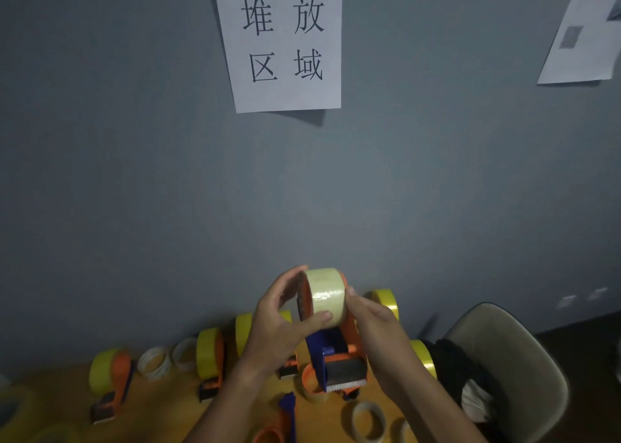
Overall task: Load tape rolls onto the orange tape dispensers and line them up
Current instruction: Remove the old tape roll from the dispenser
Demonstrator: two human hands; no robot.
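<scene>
Both hands are holding one orange tape dispenser [339,348] up in the air above the worktop [161,405], in front of the grey wall [134,190]. The left hand [279,321] is curling around the pale tape roll [327,296], with the thumb pressing on the lower face of the roll and the fingers reaching over its top. The right hand [373,325] is gripping the dispenser from the other side, one fingertip touching the edge of the roll.

I judge that the roll is being seated on the hub. To do it well, the right hand should be keeping the frame steady while the left is pushing the roll straight, not tilted, until it is sitting fully on the hub. The toothed blade [346,387] is pointing toward the person, so the fingers should be staying away from it.

Behind the hands, loaded dispensers [210,358] with yellow rolls are standing in a row near the wall, and loose rolls [368,420] are lying on the worktop. A chair [504,342] is standing on the right.
</scene>
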